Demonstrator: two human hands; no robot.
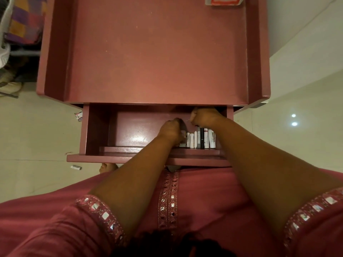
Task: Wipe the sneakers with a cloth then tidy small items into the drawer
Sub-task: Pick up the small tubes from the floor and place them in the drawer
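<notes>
At about 6 o'clock both forearms reach from mirrored pink sleeves (101, 213) into the open drawer (130, 135). The left hand (171, 129) curls down onto a row of small tubes and sticks (201, 139) standing against the drawer's near wall; what it grips is hidden. The right hand (204, 116), at 1 o'clock of it, is fisted near the drawer's back; I cannot tell what it holds. Beyond, at 12 o'clock, lies the pink table (157, 52).

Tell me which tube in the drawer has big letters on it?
The white tube at the right end of the row in the drawer. It reads CIPLADINE in dark letters along its side; no writing shows on the other tubes beside it.
</notes>
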